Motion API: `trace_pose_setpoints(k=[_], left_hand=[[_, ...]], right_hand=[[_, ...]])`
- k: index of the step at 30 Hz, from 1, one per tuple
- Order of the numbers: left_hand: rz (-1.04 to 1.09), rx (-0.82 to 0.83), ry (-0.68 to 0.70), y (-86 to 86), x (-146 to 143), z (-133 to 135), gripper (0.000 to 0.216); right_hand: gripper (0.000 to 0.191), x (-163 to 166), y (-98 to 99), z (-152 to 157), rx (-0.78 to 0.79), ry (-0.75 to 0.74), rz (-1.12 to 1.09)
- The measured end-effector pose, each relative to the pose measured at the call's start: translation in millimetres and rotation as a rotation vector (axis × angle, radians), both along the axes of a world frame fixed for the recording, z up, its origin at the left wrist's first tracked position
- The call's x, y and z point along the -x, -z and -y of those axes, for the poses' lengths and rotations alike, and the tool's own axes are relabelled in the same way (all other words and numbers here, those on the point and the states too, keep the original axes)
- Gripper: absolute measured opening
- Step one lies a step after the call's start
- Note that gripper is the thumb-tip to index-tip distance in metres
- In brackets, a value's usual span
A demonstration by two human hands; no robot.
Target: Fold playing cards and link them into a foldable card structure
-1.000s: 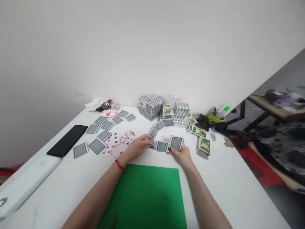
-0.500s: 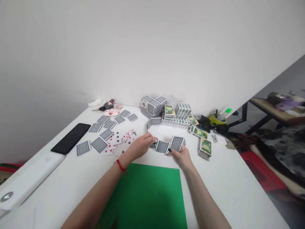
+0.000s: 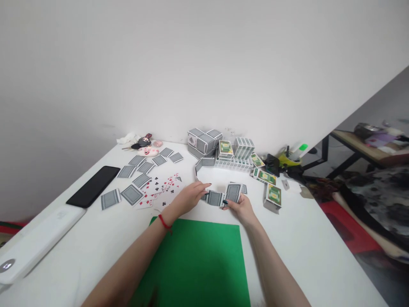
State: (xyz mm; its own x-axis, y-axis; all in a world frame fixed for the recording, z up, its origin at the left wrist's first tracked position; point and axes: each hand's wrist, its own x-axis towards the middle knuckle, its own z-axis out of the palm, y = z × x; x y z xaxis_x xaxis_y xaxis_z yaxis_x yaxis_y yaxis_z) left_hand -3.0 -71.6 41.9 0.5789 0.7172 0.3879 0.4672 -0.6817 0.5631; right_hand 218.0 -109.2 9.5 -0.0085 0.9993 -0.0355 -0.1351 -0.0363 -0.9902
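My left hand [image 3: 189, 197], with a red string at the wrist, rests on grey-backed playing cards [image 3: 216, 198] lying just beyond the green mat [image 3: 198, 260]; its fingers pinch the left end of the row. My right hand [image 3: 240, 205] holds a grey-backed card [image 3: 233, 192] upright at the right end of the same row. Both hands are close together at the table's middle.
Loose face-down cards [image 3: 131, 194] and face-up cards [image 3: 161, 187] lie to the left. A black phone [image 3: 92, 186] and a white device [image 3: 35, 243] sit near the left edge. Card stacks [image 3: 204, 143] and green card boxes [image 3: 273, 194] stand at the back and right.
My left hand has slid slightly right along the card row toward my right hand. My right hand has pulled its card a little closer and lower.
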Motion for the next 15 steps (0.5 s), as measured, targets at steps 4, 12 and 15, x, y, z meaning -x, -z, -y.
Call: trace_pose_setpoints(k=[4, 12, 15], left_hand=[[0.038, 0.053, 0.023, 1.3, 2, 3, 0.037], [0.043, 0.034, -0.02, 0.8, 18, -8, 0.048], [0.065, 0.046, -0.012, 7.2, 21, -16, 0.02]], right_hand=[[0.032, 3, -0.1, -2, -0.01, 0.065, 0.072], [0.029, 3, 4.5, -3, -0.034, 0.113, 0.193], [0.026, 3, 4.7, -3, -0.041, 0.095, 0.187]])
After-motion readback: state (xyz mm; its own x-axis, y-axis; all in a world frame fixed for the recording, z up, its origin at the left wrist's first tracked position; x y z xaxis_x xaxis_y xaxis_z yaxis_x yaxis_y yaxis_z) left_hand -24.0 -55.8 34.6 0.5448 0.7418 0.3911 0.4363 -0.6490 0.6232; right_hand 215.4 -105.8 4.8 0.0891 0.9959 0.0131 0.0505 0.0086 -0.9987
